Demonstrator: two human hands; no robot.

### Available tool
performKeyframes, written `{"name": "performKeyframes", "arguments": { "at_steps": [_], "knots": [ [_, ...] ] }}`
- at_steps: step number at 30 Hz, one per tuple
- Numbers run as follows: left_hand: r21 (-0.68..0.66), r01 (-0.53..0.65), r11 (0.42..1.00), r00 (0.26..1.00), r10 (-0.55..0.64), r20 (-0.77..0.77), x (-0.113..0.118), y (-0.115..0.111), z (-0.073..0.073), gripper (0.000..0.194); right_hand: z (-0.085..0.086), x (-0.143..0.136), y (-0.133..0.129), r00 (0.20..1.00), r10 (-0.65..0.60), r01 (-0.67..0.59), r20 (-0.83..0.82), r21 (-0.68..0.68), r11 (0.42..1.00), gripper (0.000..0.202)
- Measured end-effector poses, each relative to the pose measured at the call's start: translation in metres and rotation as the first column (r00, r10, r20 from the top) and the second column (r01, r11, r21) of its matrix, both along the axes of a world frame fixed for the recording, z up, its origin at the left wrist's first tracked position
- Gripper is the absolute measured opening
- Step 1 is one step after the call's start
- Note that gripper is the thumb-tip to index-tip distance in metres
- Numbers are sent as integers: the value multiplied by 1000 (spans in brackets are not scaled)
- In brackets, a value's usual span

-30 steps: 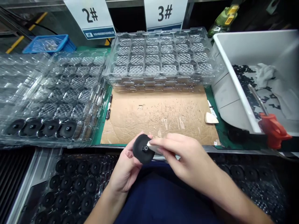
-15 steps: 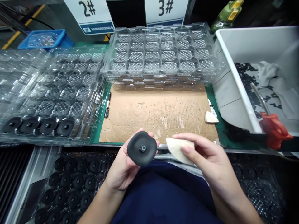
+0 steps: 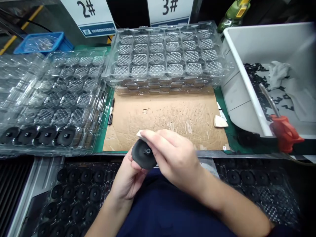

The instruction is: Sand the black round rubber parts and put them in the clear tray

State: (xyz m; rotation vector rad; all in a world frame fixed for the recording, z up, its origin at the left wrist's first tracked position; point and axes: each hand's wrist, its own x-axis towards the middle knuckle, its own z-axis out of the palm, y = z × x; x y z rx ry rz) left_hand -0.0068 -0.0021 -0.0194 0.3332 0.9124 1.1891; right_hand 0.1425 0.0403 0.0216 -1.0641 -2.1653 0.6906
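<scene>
The black disc [image 3: 142, 158] is held in the left hand [image 3: 128, 179], fingers curled round its rim; no real long axis to it; the white pad [image 3: 140, 133] is pinched in the right hand's [image 3: 176, 156] nearly closed fingers, right by the disc's far edge, contact can't be told; beyond both hands, cardboard [image 3: 158, 115] is laid on the bench [image 3: 232, 141], backed by stacked clear trays [image 3: 163, 80]; the white bin [image 3: 247, 89] is parked off to the right.

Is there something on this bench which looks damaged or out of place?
Mainly the cardboard: it looks worn, with pale scuffs right of its middle and a small torn-looking mark to the left.
</scene>
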Motion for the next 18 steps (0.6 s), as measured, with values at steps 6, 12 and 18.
{"name": "performKeyframes", "arguments": {
  "at_steps": [6, 12, 18],
  "knots": [
    [-4, 84, 996, 992, -83, 93, -6, 4, 7, 49, -1, 27, -15, 964, 79, -226, -254, -625, 747, 19],
    [19, 105, 994, 970, -106, 217, -6, 8, 12, 48, -14, 47, -13, 901, -319, 34, -294, -686, 727, 20],
    [18, 123, 992, 979, -124, 165, 0, 5, 10, 39, 11, 16, -13, 947, -219, 168, -236, -218, 961, 29]
  ]
}}
